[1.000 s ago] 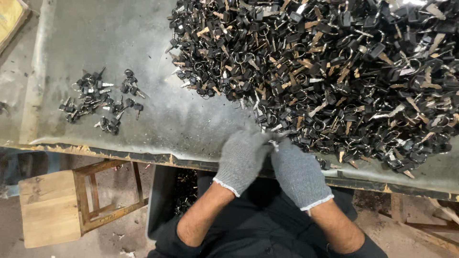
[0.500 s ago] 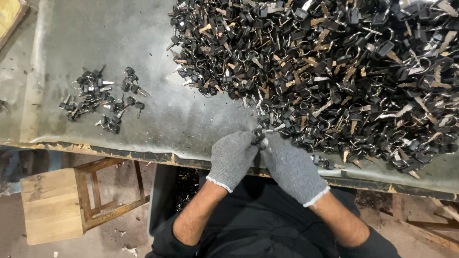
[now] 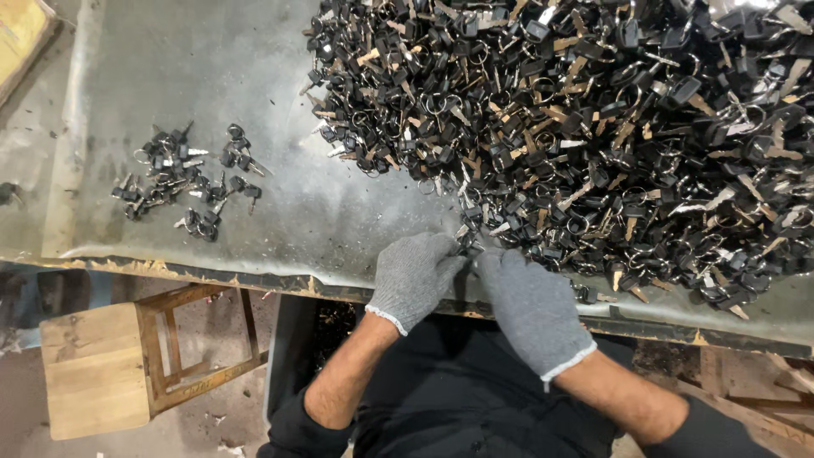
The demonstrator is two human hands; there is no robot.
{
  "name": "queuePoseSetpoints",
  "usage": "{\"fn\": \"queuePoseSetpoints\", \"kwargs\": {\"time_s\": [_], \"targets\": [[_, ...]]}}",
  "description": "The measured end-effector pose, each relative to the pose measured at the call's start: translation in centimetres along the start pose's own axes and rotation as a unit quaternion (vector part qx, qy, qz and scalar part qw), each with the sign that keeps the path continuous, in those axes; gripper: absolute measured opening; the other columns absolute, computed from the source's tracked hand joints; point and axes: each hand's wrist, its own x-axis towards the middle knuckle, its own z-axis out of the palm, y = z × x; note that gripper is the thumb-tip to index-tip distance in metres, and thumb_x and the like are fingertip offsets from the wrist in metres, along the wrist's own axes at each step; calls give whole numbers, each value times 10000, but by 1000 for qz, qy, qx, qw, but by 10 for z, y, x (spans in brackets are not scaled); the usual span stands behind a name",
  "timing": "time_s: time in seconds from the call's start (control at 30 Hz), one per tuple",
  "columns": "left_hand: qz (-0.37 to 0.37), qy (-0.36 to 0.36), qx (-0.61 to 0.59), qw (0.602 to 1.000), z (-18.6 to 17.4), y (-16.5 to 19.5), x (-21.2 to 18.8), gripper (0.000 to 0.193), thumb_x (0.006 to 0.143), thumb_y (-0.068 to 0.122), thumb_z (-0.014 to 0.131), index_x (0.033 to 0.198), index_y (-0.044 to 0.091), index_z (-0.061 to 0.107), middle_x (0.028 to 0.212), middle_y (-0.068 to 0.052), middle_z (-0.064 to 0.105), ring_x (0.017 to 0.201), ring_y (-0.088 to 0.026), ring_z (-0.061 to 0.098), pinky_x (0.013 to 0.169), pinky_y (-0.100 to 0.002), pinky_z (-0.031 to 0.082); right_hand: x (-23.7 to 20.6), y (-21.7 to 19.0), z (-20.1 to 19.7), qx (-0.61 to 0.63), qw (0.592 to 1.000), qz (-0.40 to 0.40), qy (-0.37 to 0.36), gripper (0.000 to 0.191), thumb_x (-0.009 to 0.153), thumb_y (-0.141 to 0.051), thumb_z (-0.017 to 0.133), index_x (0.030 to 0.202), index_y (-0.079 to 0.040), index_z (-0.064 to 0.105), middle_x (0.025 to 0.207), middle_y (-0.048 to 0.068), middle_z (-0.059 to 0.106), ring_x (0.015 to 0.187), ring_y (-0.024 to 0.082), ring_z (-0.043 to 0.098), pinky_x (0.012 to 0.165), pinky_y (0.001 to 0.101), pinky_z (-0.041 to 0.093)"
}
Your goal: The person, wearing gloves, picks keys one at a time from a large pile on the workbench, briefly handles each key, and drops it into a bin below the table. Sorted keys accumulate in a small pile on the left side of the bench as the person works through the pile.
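Note:
Both hands wear grey knit gloves and meet at the near edge of a grey metal table (image 3: 195,76). My left hand (image 3: 413,278) and my right hand (image 3: 526,305) pinch a small set of black-headed keys on a ring (image 3: 469,246) between their fingertips. The keys are mostly hidden by the fingers. A huge heap of black-headed keys and rings (image 3: 593,127) covers the right half of the table, just beyond the hands. A small separate pile of keys (image 3: 182,180) lies at the left.
A wooden stool (image 3: 119,365) stands on the floor under the table's left front edge. The table's worn front rim (image 3: 212,273) runs across the view. A yellowish board (image 3: 19,34) shows at the top left corner.
Both hands have stayed at the table's front edge, shifting slightly toward the heap, with the fingertips working the small set of keys between them.

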Motion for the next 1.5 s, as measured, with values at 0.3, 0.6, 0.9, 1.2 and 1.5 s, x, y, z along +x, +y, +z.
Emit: {"fn": "queuePoseSetpoints", "kwargs": {"time_s": [0.3,0.6,0.9,1.2,1.5], "targets": [[60,-80,48,994,0,4,10,135,858,135,636,863,27,717,814,-196,700,822,-395,700,748,-527,550,10,-8,-4,-61,995,47,61,121,978,-162,581,1073,-90,559,828,77,636,611,214,717,464,337,571],[-2,-48,-5,999,-6,-2,0,182,857,245,686,868,69,730,837,-160,711,823,-380,702,738,-521,550,0,-1,-3,80,994,37,63,177,927,-181,598,1059,-66,569,853,133,644,616,305,712,471,417,567],[75,-61,56,994,7,-16,11,170,849,199,662,919,56,724,850,-187,709,839,-403,693,735,-542,541,1,-11,1,-69,993,2,94,200,916,-177,617,1086,-79,575,868,98,620,641,193,713,460,324,570],[69,28,7,997,20,-8,-3,164,872,154,708,1010,71,677,863,-148,696,845,-359,716,736,-490,560,15,-3,-6,241,970,-7,14,509,940,-99,532,1372,141,412,1061,350,649,850,460,716,736,511,586],[16,37,-14,999,21,-17,-9,375,843,187,782,1174,97,631,829,-94,689,786,-315,706,681,-461,555,0,8,-9,188,981,-21,43,153,996,-212,554,1114,-116,569,975,173,707,787,329,735,630,442,581]]}}
